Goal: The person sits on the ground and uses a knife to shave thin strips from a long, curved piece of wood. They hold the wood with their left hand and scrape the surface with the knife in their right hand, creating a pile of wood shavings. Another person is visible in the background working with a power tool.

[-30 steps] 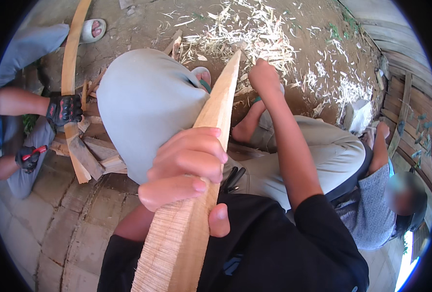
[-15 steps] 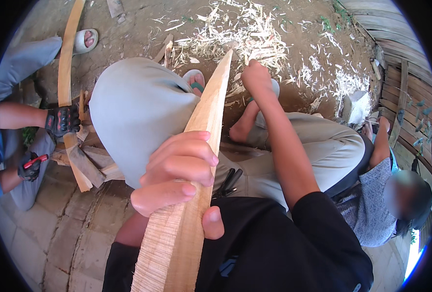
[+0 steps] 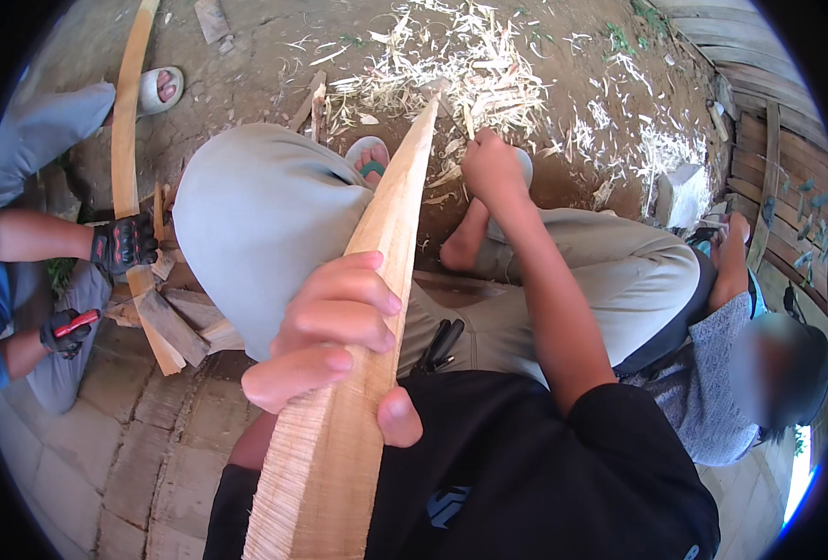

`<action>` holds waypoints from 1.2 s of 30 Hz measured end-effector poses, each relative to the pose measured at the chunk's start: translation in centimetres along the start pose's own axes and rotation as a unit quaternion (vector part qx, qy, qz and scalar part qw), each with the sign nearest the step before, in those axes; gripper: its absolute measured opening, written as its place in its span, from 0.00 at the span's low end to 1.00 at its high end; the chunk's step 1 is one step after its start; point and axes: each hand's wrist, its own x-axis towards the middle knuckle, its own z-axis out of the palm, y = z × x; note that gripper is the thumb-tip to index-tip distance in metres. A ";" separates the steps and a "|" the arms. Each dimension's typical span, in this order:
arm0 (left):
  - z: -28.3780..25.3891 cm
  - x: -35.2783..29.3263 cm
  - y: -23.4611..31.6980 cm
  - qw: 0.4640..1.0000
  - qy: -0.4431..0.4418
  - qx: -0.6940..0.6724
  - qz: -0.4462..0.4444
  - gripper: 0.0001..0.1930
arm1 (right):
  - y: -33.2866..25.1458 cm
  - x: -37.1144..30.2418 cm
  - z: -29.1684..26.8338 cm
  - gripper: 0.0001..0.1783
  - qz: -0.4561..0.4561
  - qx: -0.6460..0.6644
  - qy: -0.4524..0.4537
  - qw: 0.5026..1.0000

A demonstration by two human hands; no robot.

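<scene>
My left hand (image 3: 334,327) is wrapped round a long pale wooden stake (image 3: 358,420), fingers over its left face and thumb on its right. The stake slants up and away from my chest, thick and rough-sawn at the near end, narrowing to a point. Beyond the middle, just right of that point, my right hand (image 3: 495,168) is closed in a fist, low over my foot. What it grips is hidden; a thin pale strip shows just above the knuckles, and I cannot tell whether it is held or lies behind. A gap separates this hand from the stake.
Wood shavings (image 3: 488,70) cover the dirt ahead. At left, a person's gloved hand (image 3: 125,245) holds a long plank (image 3: 126,121), the other a red tool (image 3: 76,324). Another person (image 3: 703,392) sits close at right, near a pale block (image 3: 680,196) and plank wall (image 3: 750,149).
The stake and my left hand have shifted slightly left and toward me. My right hand stays closed in nearly the same place. The person at left has lowered the red tool a little.
</scene>
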 end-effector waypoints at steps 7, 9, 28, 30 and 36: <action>-0.2 0.2 -0.2 1.000 -0.002 0.008 0.010 0.25 | -1.8 -0.5 0.5 0.18 0.007 -0.029 0.004 1.000; 0.0 0.0 -0.6 1.000 -0.003 -0.009 0.020 0.25 | -1.1 0.0 0.6 0.18 0.015 -0.023 0.009 1.000; 0.4 0.3 0.4 1.000 -0.010 -0.019 -0.010 0.27 | 2.0 4.1 4.1 0.15 -0.014 -0.021 0.036 0.999; 0.4 -0.5 0.0 0.999 0.021 -0.027 0.013 0.26 | 2.6 6.3 4.7 0.16 0.013 -0.021 -0.002 1.000; 0.5 1.5 0.3 1.000 0.010 0.015 -0.013 0.26 | 0.1 3.5 1.0 0.16 -0.005 -0.022 -0.001 1.000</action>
